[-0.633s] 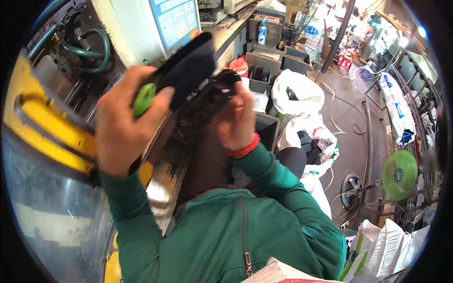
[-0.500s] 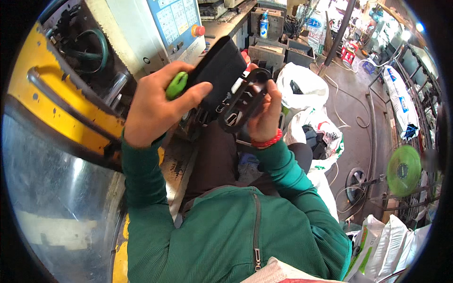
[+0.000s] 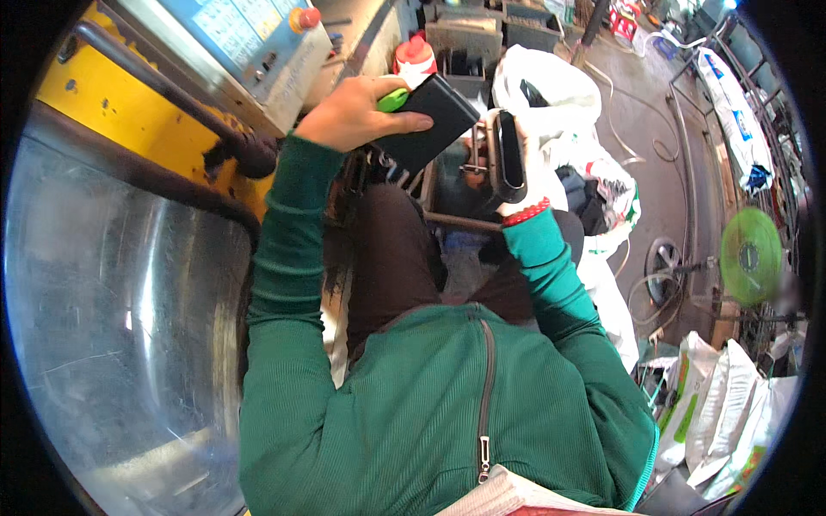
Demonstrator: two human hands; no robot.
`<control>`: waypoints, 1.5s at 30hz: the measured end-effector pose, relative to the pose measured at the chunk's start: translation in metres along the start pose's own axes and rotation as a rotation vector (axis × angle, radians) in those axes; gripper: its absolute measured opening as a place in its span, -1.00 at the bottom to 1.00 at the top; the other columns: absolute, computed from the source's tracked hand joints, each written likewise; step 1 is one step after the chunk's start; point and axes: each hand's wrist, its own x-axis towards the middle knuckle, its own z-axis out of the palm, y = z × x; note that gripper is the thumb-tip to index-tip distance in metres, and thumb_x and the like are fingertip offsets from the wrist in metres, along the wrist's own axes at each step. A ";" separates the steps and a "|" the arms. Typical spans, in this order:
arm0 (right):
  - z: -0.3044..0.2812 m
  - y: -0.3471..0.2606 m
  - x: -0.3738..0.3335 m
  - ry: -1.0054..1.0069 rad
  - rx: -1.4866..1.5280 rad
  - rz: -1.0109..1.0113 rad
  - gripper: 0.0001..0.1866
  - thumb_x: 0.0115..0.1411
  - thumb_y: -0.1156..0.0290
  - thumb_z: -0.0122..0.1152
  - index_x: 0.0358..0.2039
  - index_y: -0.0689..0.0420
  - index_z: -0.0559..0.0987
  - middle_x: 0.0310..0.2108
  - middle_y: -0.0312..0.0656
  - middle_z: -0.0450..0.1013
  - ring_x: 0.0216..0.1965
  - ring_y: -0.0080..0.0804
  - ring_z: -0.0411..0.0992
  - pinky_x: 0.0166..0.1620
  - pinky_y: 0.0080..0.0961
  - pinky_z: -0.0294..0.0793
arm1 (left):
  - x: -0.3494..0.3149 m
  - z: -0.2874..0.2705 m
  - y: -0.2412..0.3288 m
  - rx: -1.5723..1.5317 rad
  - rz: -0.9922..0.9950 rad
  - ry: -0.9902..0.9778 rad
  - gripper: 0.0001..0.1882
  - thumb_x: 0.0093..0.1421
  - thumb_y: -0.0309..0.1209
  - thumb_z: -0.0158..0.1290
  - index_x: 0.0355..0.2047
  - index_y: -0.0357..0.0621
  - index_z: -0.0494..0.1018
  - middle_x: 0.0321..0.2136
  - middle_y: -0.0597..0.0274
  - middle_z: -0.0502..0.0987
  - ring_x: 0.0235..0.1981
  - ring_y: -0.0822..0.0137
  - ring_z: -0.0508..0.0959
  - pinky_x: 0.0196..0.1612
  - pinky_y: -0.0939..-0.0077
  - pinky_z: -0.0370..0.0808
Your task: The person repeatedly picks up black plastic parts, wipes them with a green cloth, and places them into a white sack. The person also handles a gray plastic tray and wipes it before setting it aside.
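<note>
My left hand [image 3: 357,113] is closed on a flat black plastic case [image 3: 434,120], thumb across its face. A small bright green object [image 3: 393,101] is tucked in the same hand; most of it is hidden. Just right of the case, my right hand [image 3: 532,159] grips a black oval plastic part [image 3: 497,176], whose long rounded opening faces up toward me. A gap separates the two black pieces. Behind the oval part, the right fingers are mostly hidden, and a red beaded bracelet [image 3: 527,211] circles that wrist.
A control panel with a red button [image 3: 304,20] and a yellow machine [image 3: 129,155] stand left. Beyond the hands are a red-and-white bottle [image 3: 416,57] and grey bins [image 3: 465,39]. White sacks [image 3: 551,90] are at right, beside a hose on the floor and a green spool [image 3: 751,256].
Both hands have moved right. The case in my left hand has tilted over, and the oval part in my right hand has turned so its opening shows. The view has shifted too.
</note>
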 end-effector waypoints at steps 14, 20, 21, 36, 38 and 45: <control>-0.170 0.017 -0.148 -0.321 0.804 0.665 -0.13 0.14 -0.23 -0.13 0.31 0.00 -0.08 -0.08 0.16 0.32 -0.33 -0.12 0.41 -0.42 -0.40 0.35 | 0.018 0.183 -0.083 -0.953 -0.403 -0.425 -0.54 -0.02 -0.23 0.23 -0.20 -0.31 0.43 -0.39 0.36 0.42 -0.34 0.53 0.39 -0.20 0.67 0.32; -0.157 0.021 -0.101 0.001 0.643 0.483 -0.24 0.13 -0.24 -0.12 0.14 0.11 0.27 0.09 0.17 0.23 -0.15 0.01 0.39 -0.46 -0.41 0.43 | 0.029 0.211 -0.060 0.008 -0.012 0.122 -0.42 -0.09 -0.15 0.24 -0.08 -0.20 0.44 -0.19 0.01 0.52 -0.18 0.08 0.53 -0.08 0.32 0.45; -0.141 0.021 -0.097 0.034 0.641 0.543 -0.24 0.13 -0.24 -0.11 0.12 0.12 0.28 0.09 0.14 0.24 -0.11 0.00 0.37 -0.45 -0.40 0.45 | 0.023 0.200 -0.033 -0.128 0.077 0.044 -0.44 -0.13 -0.20 0.26 -0.10 -0.15 0.46 -0.22 0.04 0.53 -0.18 0.11 0.53 -0.08 0.35 0.45; -0.103 0.035 -0.138 -0.017 0.225 -0.132 -0.06 0.07 -0.40 -0.20 0.29 -0.01 0.00 0.23 -0.04 0.10 0.17 -0.13 0.21 0.10 -0.11 0.30 | -0.019 0.246 0.006 -0.244 0.093 0.173 -0.81 0.11 -0.29 0.09 -0.40 -0.14 0.43 -0.52 0.02 0.52 -0.52 0.00 0.55 -0.48 0.24 0.47; -0.107 0.041 -0.145 0.111 -0.096 -0.282 -0.07 0.12 -0.22 0.00 0.32 0.04 -0.09 0.22 -0.11 0.09 0.18 -0.19 0.17 0.17 -0.24 0.19 | -0.017 0.252 0.020 -0.414 0.025 0.141 -0.76 0.10 -0.27 0.10 -0.38 -0.17 0.38 -0.57 0.03 0.51 -0.52 -0.02 0.53 -0.48 0.23 0.46; -0.130 0.032 -0.139 0.577 0.109 -0.384 -0.57 0.23 0.14 0.05 0.01 0.12 0.40 -0.08 -0.22 0.42 -0.06 -0.41 0.39 0.04 -0.45 0.34 | -0.022 0.253 0.073 -0.231 0.178 0.173 -0.62 -0.03 -0.29 0.23 -0.20 -0.06 0.42 -0.42 0.26 0.44 -0.51 0.27 0.51 -0.42 0.43 0.48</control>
